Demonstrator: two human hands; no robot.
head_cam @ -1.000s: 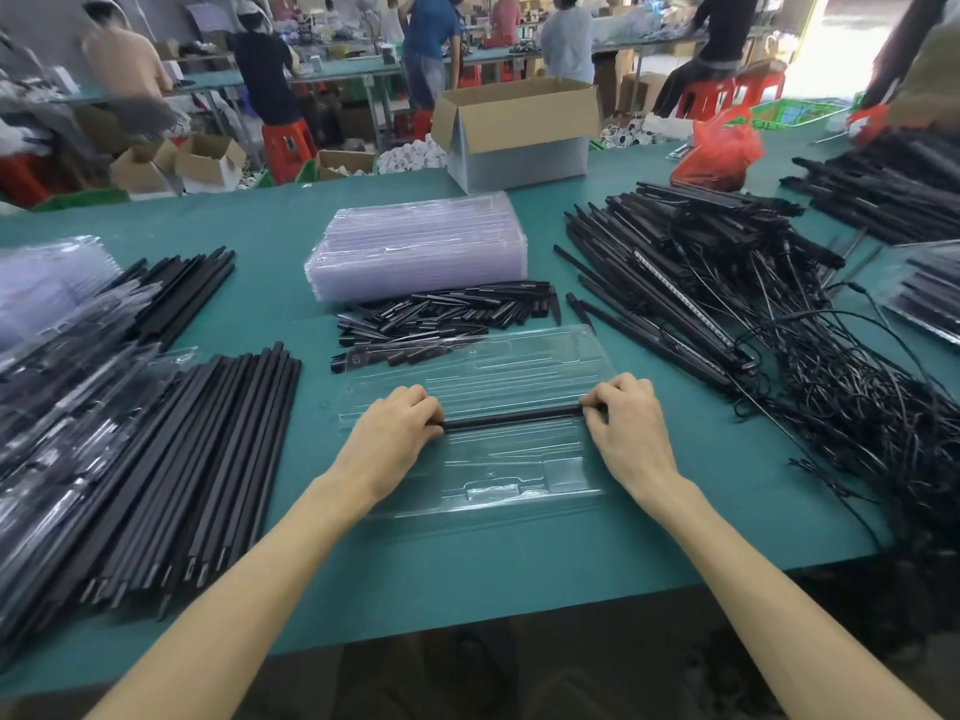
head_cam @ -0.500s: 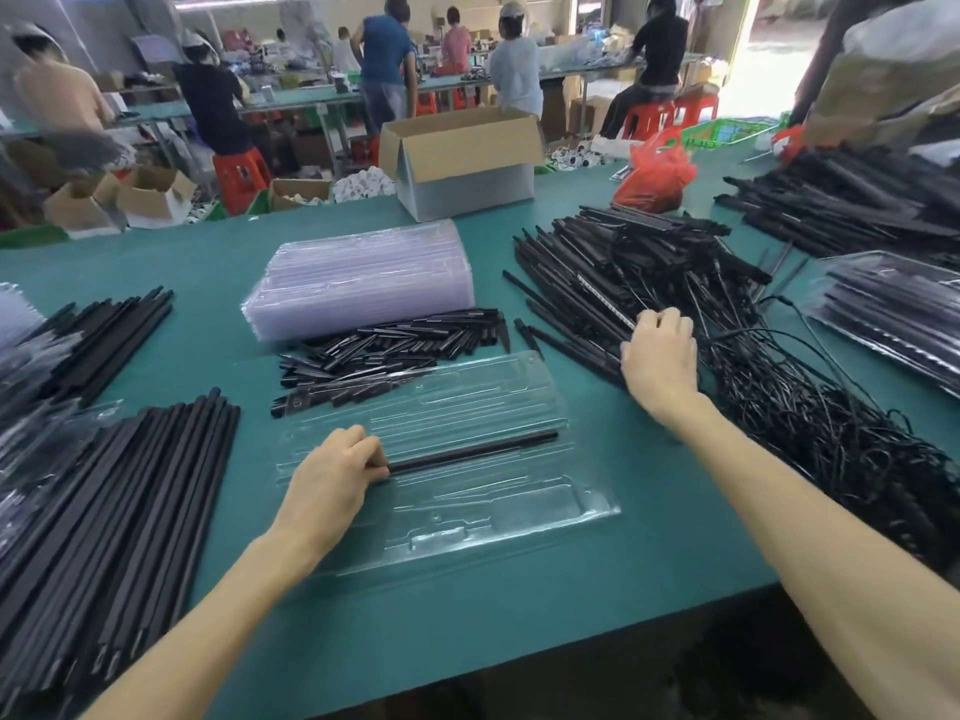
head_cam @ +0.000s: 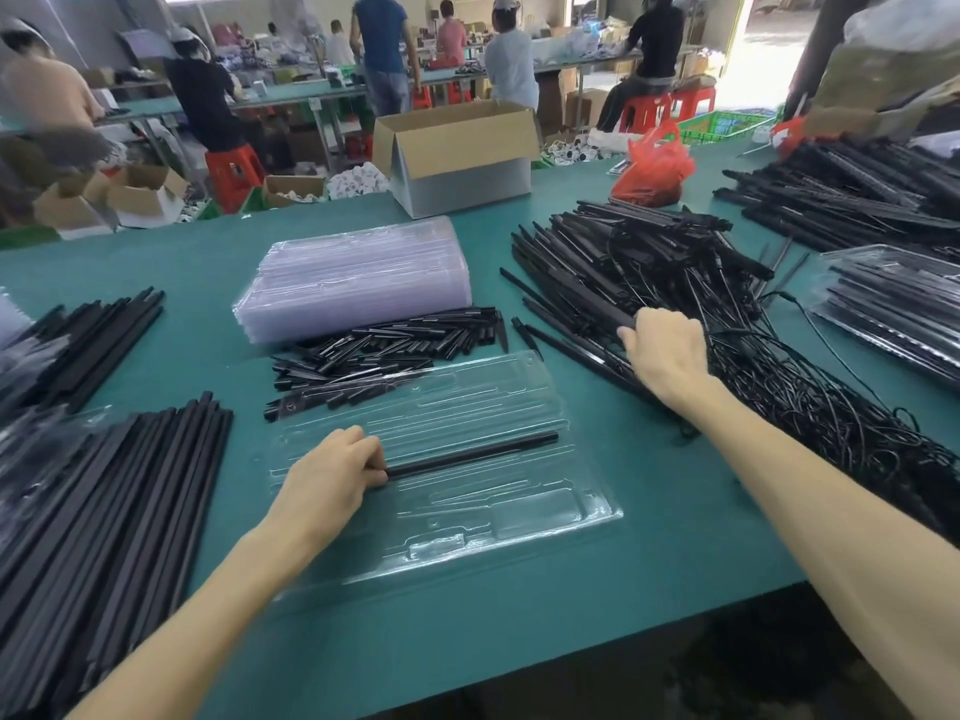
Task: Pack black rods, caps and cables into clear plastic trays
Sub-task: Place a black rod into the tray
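A clear plastic tray (head_cam: 519,517) lies on the green table in front of me. One black rod (head_cam: 478,452) lies across its middle groove. My left hand (head_cam: 330,478) holds the rod's left end, fingers curled on it. My right hand (head_cam: 665,348) has reached to the right, into the pile of black rods with cables (head_cam: 649,272), and grips a rod there. A heap of short black caps (head_cam: 384,350) sits just behind the tray. A stack of empty clear trays (head_cam: 358,278) stands behind the caps.
Long black rods (head_cam: 104,501) lie in a wide row at my left. Tangled black cables (head_cam: 831,418) spread at the right, with a filled tray (head_cam: 893,304) beyond. An open cardboard box (head_cam: 457,153) and a red bag (head_cam: 654,168) stand at the far edge. People work at benches behind.
My right hand left the right end of the rod in the tray and reached right into the pile of cabled rods, closing on one. My left hand stayed on the rod's left end.
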